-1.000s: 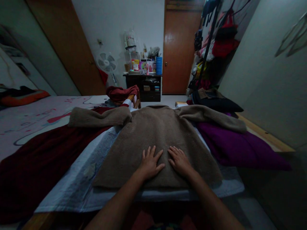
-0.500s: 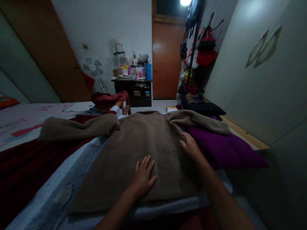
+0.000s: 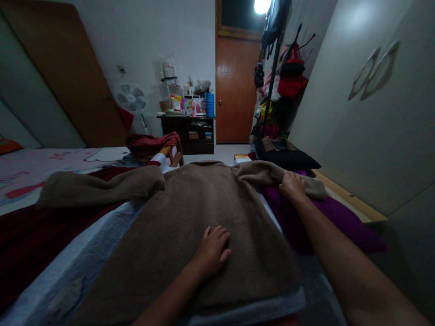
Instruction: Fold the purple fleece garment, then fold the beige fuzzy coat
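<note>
A brown fuzzy coat (image 3: 197,203) lies spread out with its back facing up and both sleeves stretched sideways. My left hand (image 3: 214,249) rests on the lower middle of the coat, fingers a little apart and palm down. Farther out on the right, my right hand (image 3: 292,184) has its fingers curled over the right sleeve (image 3: 261,171), near its cuff end. The left sleeve (image 3: 102,184) reaches across a dark red cloth (image 3: 68,226). Beneath the right sleeve is a purple cushion (image 3: 333,217).
Pale blue-white bedding (image 3: 98,235) shows under the coat. Folded dark clothes (image 3: 288,154) are piled at the right, beside a pale wardrobe (image 3: 380,136). A reddish cloth (image 3: 152,142) drapes over a wooden chair. Behind stand a fan (image 3: 131,97) and a dark cabinet (image 3: 186,136).
My right hand has gone from the coat's right side edge outward and up onto the right sleeve. My left hand stays on the coat, slightly farther right. The camera view has shifted a little.
</note>
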A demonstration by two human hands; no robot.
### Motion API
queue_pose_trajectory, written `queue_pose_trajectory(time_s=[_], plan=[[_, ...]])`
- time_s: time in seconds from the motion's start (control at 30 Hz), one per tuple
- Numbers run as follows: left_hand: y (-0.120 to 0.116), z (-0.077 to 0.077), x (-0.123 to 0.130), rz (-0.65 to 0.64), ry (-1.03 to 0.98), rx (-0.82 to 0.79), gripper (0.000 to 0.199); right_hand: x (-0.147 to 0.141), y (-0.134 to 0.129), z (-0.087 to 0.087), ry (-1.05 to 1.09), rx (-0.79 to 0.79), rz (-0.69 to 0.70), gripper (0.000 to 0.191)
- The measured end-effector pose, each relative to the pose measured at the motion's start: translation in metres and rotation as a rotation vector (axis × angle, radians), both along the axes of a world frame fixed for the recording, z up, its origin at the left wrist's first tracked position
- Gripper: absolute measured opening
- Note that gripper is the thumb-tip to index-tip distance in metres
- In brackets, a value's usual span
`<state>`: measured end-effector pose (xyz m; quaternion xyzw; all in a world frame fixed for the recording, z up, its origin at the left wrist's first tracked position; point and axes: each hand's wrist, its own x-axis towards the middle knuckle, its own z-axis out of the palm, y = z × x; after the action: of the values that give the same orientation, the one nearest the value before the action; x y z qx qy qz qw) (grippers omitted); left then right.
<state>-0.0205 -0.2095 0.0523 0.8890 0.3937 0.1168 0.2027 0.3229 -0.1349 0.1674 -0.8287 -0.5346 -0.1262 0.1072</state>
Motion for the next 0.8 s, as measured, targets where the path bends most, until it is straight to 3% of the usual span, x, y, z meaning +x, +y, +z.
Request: queue_pose_trajectory(time_s=[0.17,0.33,0.47,0.63,0.73,0.8], plan=[[0.017,0.007,0.024,-0.019,-0.155,-0.082,0.047,0.004,-0.001,0.014,-0.026,-0.029,0.069,0.035],[0.039,0.023,0.053,0.000,-0.456,-0.252,0.045,-0.020,-0.007,0.029,-0.142,0.059,0.159,0.033],[0.059,0.038,0.083,0.078,-0.791,-0.553,0.046,-0.063,-0.016,0.025,-0.196,0.058,0.305,0.033],[0.075,0.046,0.107,0.414,-1.117,-1.158,0.053,-0.108,-0.035,0.001,-0.100,-0.158,0.507,0.028],[0.074,0.044,0.107,0.380,-1.201,-1.376,0.054,-0.107,-0.045,-0.004,0.003,-0.234,0.632,0.025],[0.072,0.041,0.104,0.336,-1.195,-1.407,0.051,-0.093,-0.049,-0.001,0.011,-0.156,0.592,0.029]])
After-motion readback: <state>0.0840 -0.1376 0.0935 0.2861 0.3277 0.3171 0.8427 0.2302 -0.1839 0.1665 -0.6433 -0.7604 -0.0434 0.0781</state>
